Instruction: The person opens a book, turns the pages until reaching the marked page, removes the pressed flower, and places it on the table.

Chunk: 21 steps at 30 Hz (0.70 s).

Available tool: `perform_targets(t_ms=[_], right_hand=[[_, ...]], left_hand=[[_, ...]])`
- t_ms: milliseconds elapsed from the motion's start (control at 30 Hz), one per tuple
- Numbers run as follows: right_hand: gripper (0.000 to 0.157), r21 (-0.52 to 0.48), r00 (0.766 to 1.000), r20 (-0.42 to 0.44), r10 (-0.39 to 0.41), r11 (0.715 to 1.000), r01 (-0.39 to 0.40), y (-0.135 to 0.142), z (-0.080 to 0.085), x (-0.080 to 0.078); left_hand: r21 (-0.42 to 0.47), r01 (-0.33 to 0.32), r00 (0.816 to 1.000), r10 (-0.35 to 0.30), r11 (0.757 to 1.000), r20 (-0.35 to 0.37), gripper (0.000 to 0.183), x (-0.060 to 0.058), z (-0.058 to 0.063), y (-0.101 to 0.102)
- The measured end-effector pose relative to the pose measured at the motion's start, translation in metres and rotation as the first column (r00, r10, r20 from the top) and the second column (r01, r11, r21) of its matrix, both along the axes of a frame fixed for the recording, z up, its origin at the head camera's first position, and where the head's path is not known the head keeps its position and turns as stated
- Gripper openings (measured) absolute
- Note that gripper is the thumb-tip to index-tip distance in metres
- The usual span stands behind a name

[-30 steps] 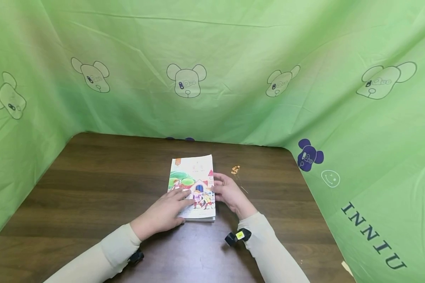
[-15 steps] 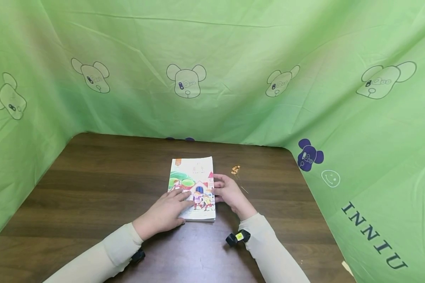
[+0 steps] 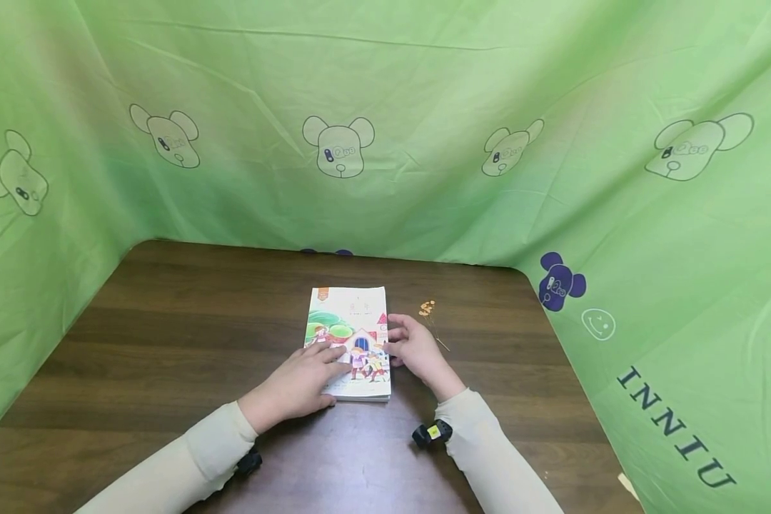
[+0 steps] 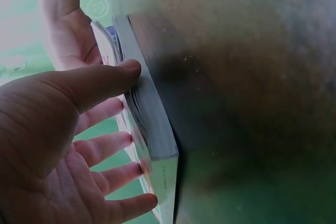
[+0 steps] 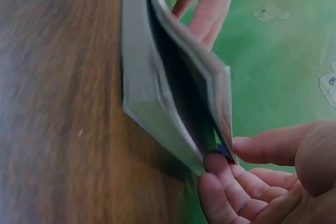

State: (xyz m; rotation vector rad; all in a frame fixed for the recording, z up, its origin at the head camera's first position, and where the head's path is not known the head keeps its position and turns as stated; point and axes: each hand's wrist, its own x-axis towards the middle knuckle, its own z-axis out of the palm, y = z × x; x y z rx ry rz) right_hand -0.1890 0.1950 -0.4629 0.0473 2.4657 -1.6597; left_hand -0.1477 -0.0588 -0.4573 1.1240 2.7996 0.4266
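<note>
A paperback book (image 3: 358, 314) with a colourful illustrated cover lies on the wooden table. My left hand (image 3: 298, 385) rests on the cover's lower left with straight, spread fingers; its thumb (image 4: 118, 74) touches the page edges at the near side. At the right edge, my right hand (image 3: 417, 351) pinches the front cover and some pages, the thumb (image 5: 268, 145) on the cover and fingers tucked in under it. The right wrist view shows this upper part (image 5: 207, 72) raised from the thicker page block (image 5: 139, 61), leaving a dark gap.
A thin dried flower sprig (image 3: 427, 310) with orange heads lies on the table (image 3: 186, 343) just right of the book. Green fabric (image 3: 417, 207) printed with bear heads stands around the back and sides. A small pale piece (image 3: 628, 487) is at the right table edge.
The far edge of the book's cover has sunk slightly from its more lifted position a second ago. Both hands have stayed almost in place.
</note>
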Motion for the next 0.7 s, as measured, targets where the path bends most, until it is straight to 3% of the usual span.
perform_targets(t_ms=[233,500,700], right_hand=[[0.06,0.257,0.986,-0.149,0.068,0.966,-0.028,0.004,-0.002,0.002],[0.058,0.396,0.972,-0.201,0.125,0.918,-0.036,0.004,-0.003,0.004],[0.059,0.501,0.952,-0.236,0.197,0.864,-0.055,0.004,-0.003,0.006]], left_hand=[[0.029,-0.012,1.0,0.012,1.0,-0.009,0.05,-0.008,0.004,-0.004],[0.058,-0.053,0.998,0.054,0.997,-0.015,0.042,-0.015,0.007,-0.01],[0.048,-0.062,0.998,0.063,0.997,-0.025,0.042,-0.018,0.003,-0.013]])
